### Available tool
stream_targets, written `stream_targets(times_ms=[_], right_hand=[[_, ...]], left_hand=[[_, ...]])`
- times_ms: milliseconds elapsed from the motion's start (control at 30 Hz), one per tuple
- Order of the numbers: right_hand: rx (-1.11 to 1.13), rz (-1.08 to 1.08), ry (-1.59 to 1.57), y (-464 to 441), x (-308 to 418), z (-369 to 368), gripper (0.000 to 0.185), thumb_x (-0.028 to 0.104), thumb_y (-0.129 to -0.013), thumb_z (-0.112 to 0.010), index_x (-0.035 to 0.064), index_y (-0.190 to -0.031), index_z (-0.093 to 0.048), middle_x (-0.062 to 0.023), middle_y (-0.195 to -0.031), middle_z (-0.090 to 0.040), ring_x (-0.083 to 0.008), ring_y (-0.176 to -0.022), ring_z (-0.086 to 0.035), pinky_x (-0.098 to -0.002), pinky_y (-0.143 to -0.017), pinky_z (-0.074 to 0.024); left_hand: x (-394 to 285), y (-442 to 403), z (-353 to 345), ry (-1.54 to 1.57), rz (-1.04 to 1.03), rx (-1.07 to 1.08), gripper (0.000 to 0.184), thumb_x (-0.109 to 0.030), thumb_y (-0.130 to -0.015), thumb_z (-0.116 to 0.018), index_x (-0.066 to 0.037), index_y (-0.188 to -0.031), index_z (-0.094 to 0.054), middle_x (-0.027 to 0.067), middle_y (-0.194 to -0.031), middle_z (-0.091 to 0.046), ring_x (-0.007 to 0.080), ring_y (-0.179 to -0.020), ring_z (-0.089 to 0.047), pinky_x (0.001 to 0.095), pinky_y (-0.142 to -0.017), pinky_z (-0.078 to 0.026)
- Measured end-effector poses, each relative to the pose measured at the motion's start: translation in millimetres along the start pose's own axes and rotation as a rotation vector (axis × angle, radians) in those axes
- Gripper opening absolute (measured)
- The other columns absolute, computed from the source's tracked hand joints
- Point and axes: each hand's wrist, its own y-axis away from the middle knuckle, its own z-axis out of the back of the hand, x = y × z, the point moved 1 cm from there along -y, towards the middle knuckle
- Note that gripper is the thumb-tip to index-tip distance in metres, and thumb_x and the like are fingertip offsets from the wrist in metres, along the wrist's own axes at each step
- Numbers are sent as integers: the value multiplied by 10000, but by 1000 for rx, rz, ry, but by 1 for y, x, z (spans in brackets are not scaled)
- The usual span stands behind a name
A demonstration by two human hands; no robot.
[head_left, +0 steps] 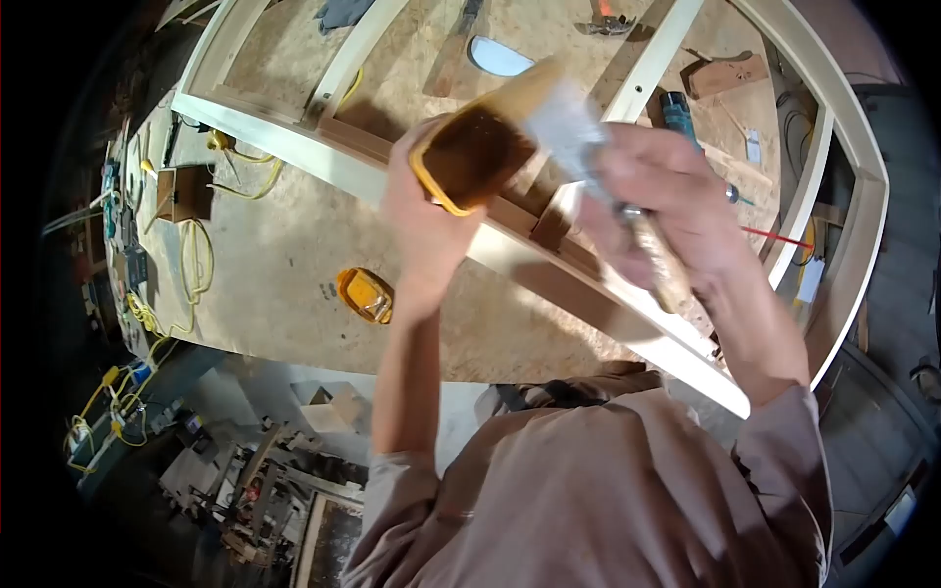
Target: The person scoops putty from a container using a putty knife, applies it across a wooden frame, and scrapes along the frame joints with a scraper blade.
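My left hand (428, 220) is wrapped round a yellow plastic tub (470, 162), tilted so that its dark brownish inside faces me. In my right hand (667, 181) is a putty knife (569, 129) with a wide metal blade and a wooden handle. The blade is beside the tub's right rim and smeared by motion; whether it touches cannot be made out. Beneath both hands lies a pale wooden frame (323, 169) with curved outer pieces and crossbars. A small yellow-orange container (367, 295) rests on the plywood tabletop (294, 294), left of my left forearm.
A power drill (676, 113), a hammer (605, 24) and a white half-round piece (500, 57) lie inside the frame. Yellow cord (196, 260) and a small cardboard box (182, 193) are on the left. Cluttered wood and metal parts (260, 490) stand below the table edge.
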Motion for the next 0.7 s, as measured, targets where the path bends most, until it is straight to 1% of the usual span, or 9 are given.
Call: stream_targets(times_ms=[133, 167, 233, 300, 333, 433, 533, 633, 700], right_hand=[[-91, 238, 241, 22, -2, 60, 456, 430, -1046, -556, -11, -1008, -665, -64, -720, -637, -134, -523, -550, -245, -456, -426], [-237, 102, 229, 24, -1, 65, 534, 498, -1036, -554, -15, -1013, -701, -38, -722, -631, -110, -599, -573, -259, -518, -443], [-368, -243, 700, 20, -3, 111, 485, 451, -994, -649, -18, -1101, -716, -22, -730, -627, -99, -648, -583, -270, -570, -453], [-112, -149, 983, 11, -27, 141, 386, 354, -943, -716, -6, -1083, -721, -27, -719, -624, -88, -627, -581, -282, -557, -455], [-86, -306, 1086, 2, -35, 150, 270, 233, -890, -745, -14, -992, -707, -74, -707, -642, -145, -628, -627, -346, -579, -486], [205, -396, 1447, -27, -56, 141, 237, 199, -862, -718, 3, -994, -721, -147, -754, -673, -252, -745, -672, -377, -657, -511], [392, -207, 1765, -47, -82, 129, 227, 246, -874, -681, 21, -879, -710, -213, -789, -671, -360, -823, -671, -440, -699, -525], [537, -367, 1856, -68, -104, 127, 278, 246, -859, -633, -17, -855, -723, -215, -854, -703, -401, -831, -674, -485, -750, -544], [581, -289, 1908, -73, -118, 133, 305, 271, -879, -595, 0, -859, -734, -193, -901, -723, -392, -893, -686, -476, -783, -558]], left_hand=[[54, -2, 6, 109, 94, -139, 687, -130, -707, -929, 18, -1265, -556, 138, -1176, -675, 211, -1066, -672, 328, -952, -537], [62, -9, 8, 71, 57, -156, 686, -126, -710, -929, 21, -1264, -551, 137, -1174, -673, 211, -1067, -670, 323, -948, -536], [62, -18, 5, -46, 58, -205, 679, -142, -708, -934, 15, -1249, -554, 116, -1139, -673, 193, -1053, -670, 309, -917, -540], [71, -21, 3, 12, 133, -149, 673, -165, -703, -939, 7, -1236, -565, 106, -1134, -677, 189, -1043, -677, 314, -913, -541], [75, -21, 2, -31, 115, -147, 665, -168, -702, -941, 6, -1227, -571, 102, -1136, -679, 188, -1039, -678, 313, -913, -542], [81, -19, 0, -145, 70, -124, 639, -170, -697, -944, 1, -1200, -589, 90, -1139, -685, 186, -1029, -683, 312, -914, -542], [84, -21, -2, -117, 44, -104, 608, -153, -690, -946, -9, -1173, -605, 83, -1129, -688, 184, -1026, -684, 314, -911, -546], [83, -20, -3, -119, 54, -115, 607, -137, -686, -946, -9, -1172, -606, 90, -1131, -687, 190, -1020, -686, 323, -905, -551], [89, -19, -3, -42, 15, -101, 604, -126, -688, -944, -7, -1173, -604, 94, -1132, -686, 193, -1015, -688, 326, -902, -554]])
